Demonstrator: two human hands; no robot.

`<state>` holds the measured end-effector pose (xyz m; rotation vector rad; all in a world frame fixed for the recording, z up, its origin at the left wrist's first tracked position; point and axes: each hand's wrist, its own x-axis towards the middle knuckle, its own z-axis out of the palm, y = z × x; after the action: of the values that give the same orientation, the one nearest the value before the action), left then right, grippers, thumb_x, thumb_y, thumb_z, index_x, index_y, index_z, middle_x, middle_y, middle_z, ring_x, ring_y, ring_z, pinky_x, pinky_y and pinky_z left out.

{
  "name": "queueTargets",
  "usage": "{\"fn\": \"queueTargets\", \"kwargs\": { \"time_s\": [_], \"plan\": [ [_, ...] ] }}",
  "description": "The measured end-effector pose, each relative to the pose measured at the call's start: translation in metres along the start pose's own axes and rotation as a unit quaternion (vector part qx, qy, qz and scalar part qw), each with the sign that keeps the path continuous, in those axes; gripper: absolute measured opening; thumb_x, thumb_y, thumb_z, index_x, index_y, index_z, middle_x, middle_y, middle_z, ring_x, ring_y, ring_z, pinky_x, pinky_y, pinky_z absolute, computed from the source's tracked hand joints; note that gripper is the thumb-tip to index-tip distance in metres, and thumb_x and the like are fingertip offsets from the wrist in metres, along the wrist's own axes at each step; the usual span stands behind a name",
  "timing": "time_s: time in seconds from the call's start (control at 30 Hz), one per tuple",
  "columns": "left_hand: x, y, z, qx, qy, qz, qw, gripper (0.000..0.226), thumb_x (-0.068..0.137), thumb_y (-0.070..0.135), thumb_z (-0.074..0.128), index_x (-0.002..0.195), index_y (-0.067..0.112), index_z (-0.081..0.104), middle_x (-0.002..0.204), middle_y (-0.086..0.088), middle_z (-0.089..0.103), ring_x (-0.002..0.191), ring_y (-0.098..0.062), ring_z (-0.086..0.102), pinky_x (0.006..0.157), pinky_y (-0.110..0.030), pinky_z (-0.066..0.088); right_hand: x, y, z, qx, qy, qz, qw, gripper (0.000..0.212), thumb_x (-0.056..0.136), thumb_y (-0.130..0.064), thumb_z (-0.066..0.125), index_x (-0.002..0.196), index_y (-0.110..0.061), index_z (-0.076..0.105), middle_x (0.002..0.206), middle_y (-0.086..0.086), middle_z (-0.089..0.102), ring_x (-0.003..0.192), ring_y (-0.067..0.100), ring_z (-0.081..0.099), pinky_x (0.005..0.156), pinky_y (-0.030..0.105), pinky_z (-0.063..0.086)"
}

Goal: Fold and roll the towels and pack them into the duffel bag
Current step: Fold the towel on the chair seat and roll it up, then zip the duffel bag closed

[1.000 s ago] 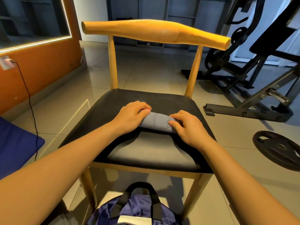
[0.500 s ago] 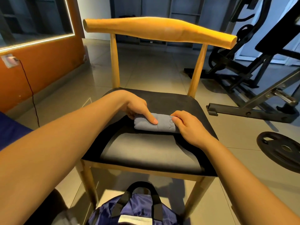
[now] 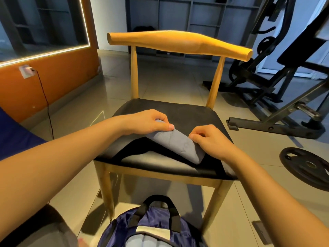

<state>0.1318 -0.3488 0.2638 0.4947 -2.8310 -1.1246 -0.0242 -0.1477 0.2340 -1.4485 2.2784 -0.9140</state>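
A rolled grey towel (image 3: 179, 145) lies slantwise over the black seat of a wooden chair (image 3: 178, 111), its left end raised. My left hand (image 3: 149, 122) pinches that upper left end between thumb and fingers. My right hand (image 3: 210, 139) grips the roll's right side with curled fingers. On the floor in front of the chair stands the open navy duffel bag (image 3: 154, 227) with black handles; grey-blue towel rolls (image 3: 151, 241) show inside its mouth.
A black weight plate (image 3: 306, 166) lies on the tiled floor at the right, with a dark gym machine frame (image 3: 277, 97) behind it. An orange wall with a socket and black cable (image 3: 44, 97) is at the left. A blue cushion (image 3: 14, 134) sits at the left edge.
The towel roll has been lifted off the seat at its left end and turned slantwise, coming nearer to me. Both hands shifted from pressing it flat to holding it.
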Motion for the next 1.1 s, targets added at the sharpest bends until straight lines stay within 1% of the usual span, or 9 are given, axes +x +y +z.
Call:
{"fn": "queueTargets", "kwargs": {
  "time_s": [0.1, 0.17, 0.27, 0.37, 0.63, 0.77, 0.87, 1.0, 1.1],
  "plan": [
    [-0.032, 0.009, 0.001, 0.020, -0.024, 0.052, 0.998, 0.037, 0.097, 0.051, 0.058, 0.093, 0.018, 0.075, 0.090, 0.001, 0.069, 0.088, -0.014, 0.066, 0.080, -0.025, 0.053, -0.019, -0.018, 0.007, 0.179, 0.004, 0.032, 0.983, 0.034, 0.099, -0.029, 0.062, 0.094, 0.003, 0.072, 0.084, 0.019, 0.068, 0.078, 0.020, 0.061, 0.075, 0.034, 0.051],
    [-0.051, 0.013, 0.004, 0.012, -0.047, 0.075, 0.996, 0.036, 0.099, 0.046, 0.058, 0.091, 0.015, 0.074, 0.085, -0.001, 0.068, 0.083, -0.013, 0.065, 0.071, -0.019, 0.051, -0.032, -0.031, 0.019, 0.327, -0.086, 0.072, 0.938, 0.055, 0.096, -0.041, 0.065, 0.114, 0.011, 0.065, 0.089, 0.022, 0.058, 0.083, 0.024, 0.055, 0.078, 0.036, 0.047],
    [-0.076, 0.013, 0.016, 0.004, -0.078, 0.098, 0.992, 0.030, 0.100, 0.041, 0.059, 0.091, 0.016, 0.075, 0.085, 0.001, 0.069, 0.085, -0.012, 0.067, 0.073, -0.023, 0.055, -0.054, -0.043, 0.043, 0.349, -0.246, 0.109, 0.897, 0.081, 0.084, -0.059, 0.071, 0.128, 0.008, 0.059, 0.103, 0.014, 0.059, 0.092, 0.034, 0.054, 0.086, 0.037, 0.047],
    [-0.096, 0.003, 0.031, -0.003, -0.089, 0.103, 0.991, 0.033, 0.098, 0.045, 0.061, 0.088, 0.017, 0.076, 0.084, -0.003, 0.070, 0.082, -0.017, 0.066, 0.073, -0.029, 0.055, -0.083, -0.048, 0.065, 0.380, -0.295, 0.117, 0.869, 0.052, 0.089, -0.041, 0.071, 0.122, -0.001, 0.065, 0.105, 0.011, 0.071, 0.096, 0.024, 0.067, 0.089, 0.035, 0.054],
    [-0.114, -0.029, 0.097, 0.080, -0.154, 0.070, 0.982, 0.044, 0.103, 0.045, 0.055, 0.076, 0.013, 0.069, 0.067, 0.003, 0.057, 0.061, -0.007, 0.047, 0.064, -0.025, 0.043, -0.153, -0.036, 0.127, 0.315, -0.216, 0.159, 0.910, 0.025, 0.101, -0.022, 0.062, 0.124, -0.014, 0.066, 0.114, 0.011, 0.075, 0.096, 0.017, 0.072, 0.075, 0.025, 0.056],
    [-0.106, -0.055, 0.140, 0.085, -0.178, 0.026, 0.980, 0.044, 0.098, 0.054, 0.058, 0.084, 0.014, 0.072, 0.084, -0.008, 0.067, 0.075, -0.018, 0.056, 0.074, -0.039, 0.050, -0.173, -0.015, 0.158, 0.281, -0.165, 0.206, 0.923, 0.027, 0.102, -0.018, 0.060, 0.128, -0.023, 0.067, 0.112, 0.005, 0.076, 0.104, 0.021, 0.073, 0.091, 0.038, 0.059],
    [-0.101, -0.077, 0.172, 0.051, -0.172, -0.006, 0.984, 0.045, 0.096, 0.058, 0.058, 0.079, 0.017, 0.066, 0.081, -0.002, 0.062, 0.074, -0.018, 0.055, 0.071, -0.035, 0.045, -0.183, 0.006, 0.185, 0.292, -0.130, 0.266, 0.910, 0.030, 0.101, -0.016, 0.062, 0.131, -0.017, 0.067, 0.111, 0.005, 0.077, 0.101, 0.023, 0.074, 0.091, 0.042, 0.060],
    [-0.099, -0.125, 0.212, 0.011, -0.126, -0.064, 0.990, 0.048, 0.103, 0.046, 0.051, 0.088, 0.003, 0.065, 0.085, -0.013, 0.066, 0.078, -0.030, 0.060, 0.071, -0.040, 0.046, -0.201, 0.033, 0.220, 0.249, -0.111, 0.348, 0.897, 0.021, 0.099, -0.011, 0.064, 0.118, -0.014, 0.074, 0.105, 0.006, 0.077, 0.091, 0.021, 0.072, 0.081, 0.036, 0.060],
    [-0.096, -0.163, 0.234, 0.086, -0.124, -0.065, 0.986, 0.023, 0.097, 0.036, 0.064, 0.099, 0.014, 0.070, 0.091, -0.003, 0.069, 0.087, -0.028, 0.064, 0.074, -0.038, 0.050, -0.215, 0.053, 0.238, 0.198, -0.104, 0.390, 0.893, 0.012, 0.096, -0.008, 0.065, 0.096, -0.013, 0.075, 0.095, 0.008, 0.075, 0.079, 0.021, 0.066, 0.072, 0.031, 0.054]
  ]
}}
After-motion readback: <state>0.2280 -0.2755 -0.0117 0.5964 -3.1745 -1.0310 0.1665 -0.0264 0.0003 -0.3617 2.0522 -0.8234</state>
